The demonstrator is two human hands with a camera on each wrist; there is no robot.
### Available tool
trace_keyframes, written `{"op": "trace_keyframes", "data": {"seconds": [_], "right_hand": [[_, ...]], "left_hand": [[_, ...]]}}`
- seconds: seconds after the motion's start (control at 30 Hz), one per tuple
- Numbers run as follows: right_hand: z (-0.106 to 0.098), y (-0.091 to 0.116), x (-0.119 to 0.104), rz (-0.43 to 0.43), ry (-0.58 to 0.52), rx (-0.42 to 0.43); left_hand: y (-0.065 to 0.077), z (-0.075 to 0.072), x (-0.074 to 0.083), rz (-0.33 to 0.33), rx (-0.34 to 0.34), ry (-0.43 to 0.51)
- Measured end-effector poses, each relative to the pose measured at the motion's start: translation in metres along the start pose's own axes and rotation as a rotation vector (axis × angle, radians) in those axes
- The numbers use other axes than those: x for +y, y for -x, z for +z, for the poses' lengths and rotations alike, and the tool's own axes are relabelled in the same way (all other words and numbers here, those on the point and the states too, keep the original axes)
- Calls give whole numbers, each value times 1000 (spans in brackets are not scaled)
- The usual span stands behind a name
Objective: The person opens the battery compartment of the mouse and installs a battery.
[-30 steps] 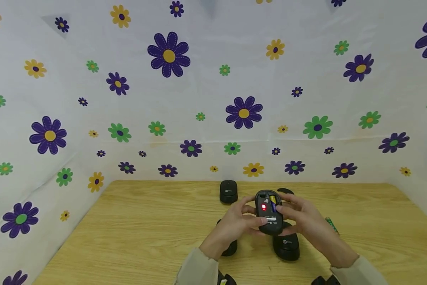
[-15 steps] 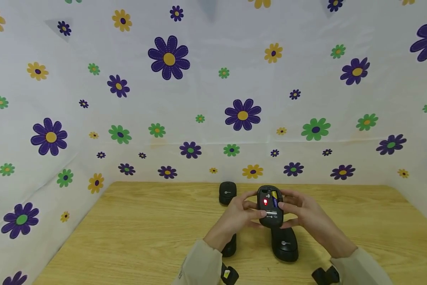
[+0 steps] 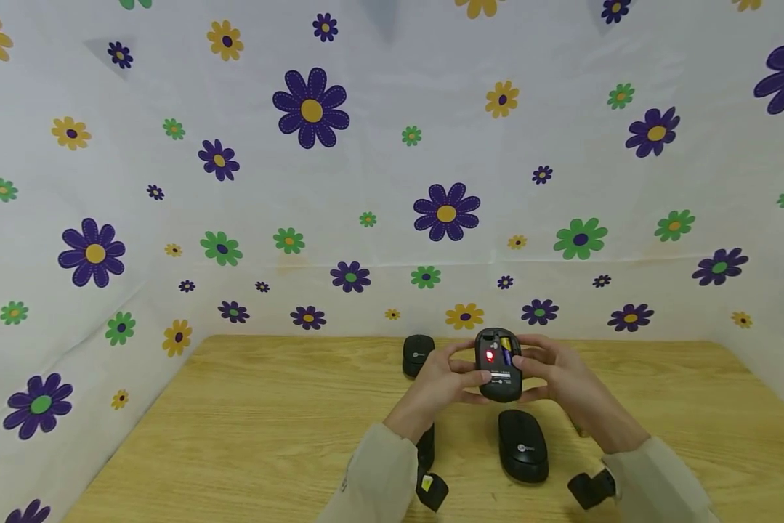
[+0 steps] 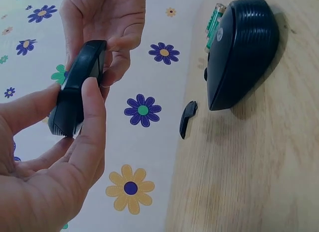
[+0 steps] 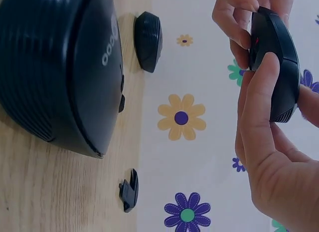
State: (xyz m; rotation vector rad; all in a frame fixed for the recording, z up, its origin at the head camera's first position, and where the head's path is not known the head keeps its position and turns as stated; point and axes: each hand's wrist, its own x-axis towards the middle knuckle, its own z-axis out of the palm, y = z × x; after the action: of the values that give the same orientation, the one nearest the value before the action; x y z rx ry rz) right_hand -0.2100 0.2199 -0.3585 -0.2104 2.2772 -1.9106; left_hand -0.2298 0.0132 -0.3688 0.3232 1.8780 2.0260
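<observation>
Both hands hold a black computer mouse above the table, its underside turned to the head camera. A red light glows on that underside. In its uncovered battery slot lies a yellow and blue battery. My left hand grips the left side, its thumb on the underside. The right hand pinches the right side, its thumb by the battery. The left wrist view has the mouse edge-on between the fingers. On the table lies a small black battery cover, hidden in the head view.
More black mice stand on the wooden table: one at the back, one in front of the hands, one partly behind the left wrist. A green battery lies beside a mouse. Flowered cloth rises behind the table.
Both hands have moved up and away with the mouse. The mouse on the table below it now shows whole, while the battery cover and green battery have become hidden in the head view.
</observation>
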Motion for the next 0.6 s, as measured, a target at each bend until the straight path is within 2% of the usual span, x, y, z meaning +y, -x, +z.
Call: {"op": "trace_keyframes", "data": {"seconds": [0.23,0.43,0.6], "right_hand": [[-3,-9,4,31,2,31],[-10,-18,8,55,10,54],[-13,-24,11,81,3,72]], "left_hand": [[-10,0,0,-34,42,-27],[-19,1,-2,-41,47,-2],[-27,5,-6,-65,77,4]]}}
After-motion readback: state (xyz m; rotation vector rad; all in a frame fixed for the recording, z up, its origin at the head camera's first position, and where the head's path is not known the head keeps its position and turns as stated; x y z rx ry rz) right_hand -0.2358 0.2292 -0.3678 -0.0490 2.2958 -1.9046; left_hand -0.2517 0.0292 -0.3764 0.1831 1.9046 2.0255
